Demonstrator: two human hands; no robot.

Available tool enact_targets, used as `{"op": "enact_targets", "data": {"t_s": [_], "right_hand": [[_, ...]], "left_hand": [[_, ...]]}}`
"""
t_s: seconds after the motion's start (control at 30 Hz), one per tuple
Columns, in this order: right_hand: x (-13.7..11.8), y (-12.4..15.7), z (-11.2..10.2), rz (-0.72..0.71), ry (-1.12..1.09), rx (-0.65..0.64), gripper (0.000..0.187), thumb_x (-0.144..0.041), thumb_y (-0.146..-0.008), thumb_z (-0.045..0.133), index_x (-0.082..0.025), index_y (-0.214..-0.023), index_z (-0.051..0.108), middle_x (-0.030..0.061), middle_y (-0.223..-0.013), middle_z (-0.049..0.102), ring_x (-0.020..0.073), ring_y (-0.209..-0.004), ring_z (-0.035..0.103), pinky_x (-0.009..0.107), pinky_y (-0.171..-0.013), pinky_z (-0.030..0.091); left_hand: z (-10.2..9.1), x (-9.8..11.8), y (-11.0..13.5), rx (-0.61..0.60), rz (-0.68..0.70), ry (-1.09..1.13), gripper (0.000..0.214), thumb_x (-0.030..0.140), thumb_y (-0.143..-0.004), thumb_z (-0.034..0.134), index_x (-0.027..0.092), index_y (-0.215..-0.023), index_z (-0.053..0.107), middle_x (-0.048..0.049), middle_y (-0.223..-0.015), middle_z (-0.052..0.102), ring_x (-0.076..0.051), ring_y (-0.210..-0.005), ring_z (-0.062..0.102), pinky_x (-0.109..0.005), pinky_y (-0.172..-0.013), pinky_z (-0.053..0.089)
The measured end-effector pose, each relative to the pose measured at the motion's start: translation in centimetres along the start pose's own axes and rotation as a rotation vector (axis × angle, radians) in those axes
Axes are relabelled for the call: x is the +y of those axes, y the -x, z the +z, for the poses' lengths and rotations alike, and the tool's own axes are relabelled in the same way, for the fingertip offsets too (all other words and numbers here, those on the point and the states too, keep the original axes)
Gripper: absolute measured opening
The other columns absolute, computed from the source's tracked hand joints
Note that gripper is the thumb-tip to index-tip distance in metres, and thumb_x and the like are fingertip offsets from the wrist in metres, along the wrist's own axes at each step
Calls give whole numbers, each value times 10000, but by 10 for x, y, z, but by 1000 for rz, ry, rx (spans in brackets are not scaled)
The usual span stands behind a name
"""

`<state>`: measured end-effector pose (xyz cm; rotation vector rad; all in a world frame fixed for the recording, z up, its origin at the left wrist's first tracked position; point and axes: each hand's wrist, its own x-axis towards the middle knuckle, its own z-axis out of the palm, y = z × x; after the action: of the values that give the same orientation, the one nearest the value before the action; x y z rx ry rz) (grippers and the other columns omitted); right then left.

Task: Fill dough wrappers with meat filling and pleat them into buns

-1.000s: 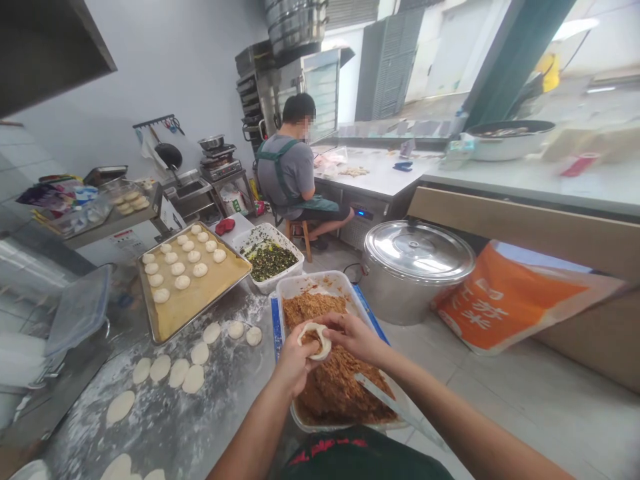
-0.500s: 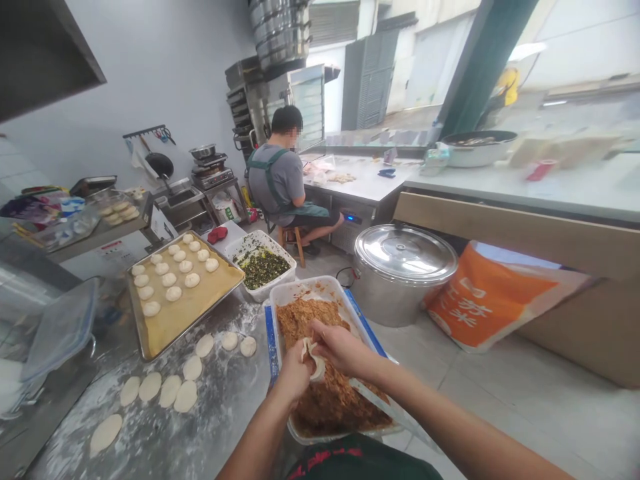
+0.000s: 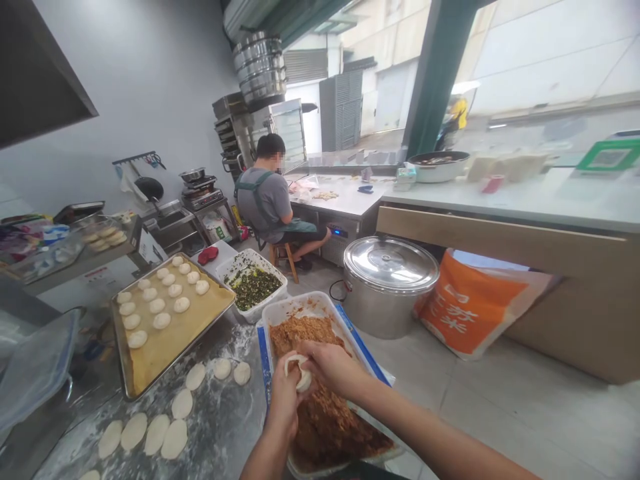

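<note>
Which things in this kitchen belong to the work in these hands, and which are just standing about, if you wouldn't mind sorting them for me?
Part of the work: left hand cupping a white dough round; right hand; brown minced filling in a clear plastic tub; flat dough rounds on the floured steel counter.

Just nearby: lidded stainless steel stockpot; orange printed sack.

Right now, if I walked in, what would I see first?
You'd see the left hand cupping a dough wrapper while the right hand presses it, above a tub of brown filling at the front. Left of them sits a tray of dough balls; to the right, a big steel lidded pot.
</note>
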<state>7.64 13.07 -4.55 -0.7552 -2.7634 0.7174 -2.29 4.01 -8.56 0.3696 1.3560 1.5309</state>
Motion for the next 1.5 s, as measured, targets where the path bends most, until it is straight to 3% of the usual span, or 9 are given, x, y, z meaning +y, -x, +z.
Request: {"op": "enact_targets", "data": {"t_s": [0.27,0.43,0.6,0.8,1.0,1.17,1.23,1.33,1.5], "right_hand": [[0,4,2,-133,118,-8,147,-224,-824,420,-164,-838,553,53,-842,623,160,-752,580,227,-622,327],[2,2,7,-38,100,-21,206,-195,-770,483,-170,-968,535,48,-805,642,170,-758,594,212,-598,330],[2,0,6,-15,216,-84,144,-179,-776,460,-158,-757,602,72,-737,646,168,-695,600,220,-579,331],[-4,2,1,-105,213,-29,152,-175,-769,476,-153,-885,573,66,-806,641,159,-735,597,215,-585,338],[1,-3,10,-70,242,-61,132,-190,-793,451,-156,-791,578,69,-782,641,161,-715,602,221,-586,341],[-1,-1,11,-74,220,-57,163,-173,-761,478,-169,-900,562,50,-760,645,171,-711,606,222,-562,324],[-2,-1,8,-73,195,-70,142,-170,-769,466,-171,-859,576,51,-752,644,165,-711,604,220,-564,317],[-2,0,2,-35,132,2,180,-225,-823,417,-164,-768,577,54,-746,638,146,-700,590,216,-573,310],[-7,0,0,6,99,77,222,-305,-839,407,-166,-768,564,35,-721,628,137,-654,569,218,-547,285]], "left_hand": [[3,0,2,-9,38,-84,316,292,-751,492,182,-1045,457,-70,-927,554,-167,-795,550,-251,-615,457],[-1,2,-3,-89,1,-263,295,228,-726,461,174,-1016,480,-75,-943,548,-176,-764,543,-276,-582,461],[-2,3,-2,-58,-85,-243,351,177,-705,421,171,-1054,444,-81,-999,515,-177,-814,524,-279,-599,462],[0,2,-2,-134,-3,-347,322,127,-662,380,159,-963,488,-61,-849,550,-160,-718,524,-267,-562,448],[-6,1,-6,-75,-59,-293,396,141,-655,387,186,-1042,460,-61,-977,520,-160,-781,512,-260,-581,452],[-8,-2,-6,-119,-21,-459,294,132,-644,401,162,-906,529,-49,-789,554,-165,-678,508,-282,-536,449],[-7,3,-4,-109,-73,-414,301,154,-654,445,167,-940,535,-51,-811,559,-167,-692,514,-285,-546,453],[-5,14,2,-101,-128,-127,324,314,-716,512,196,-1017,527,-47,-896,562,-162,-767,523,-277,-601,463],[0,23,4,-19,-148,232,503,610,-739,405,148,-868,558,-47,-730,569,-145,-643,531,-290,-594,468]]}}
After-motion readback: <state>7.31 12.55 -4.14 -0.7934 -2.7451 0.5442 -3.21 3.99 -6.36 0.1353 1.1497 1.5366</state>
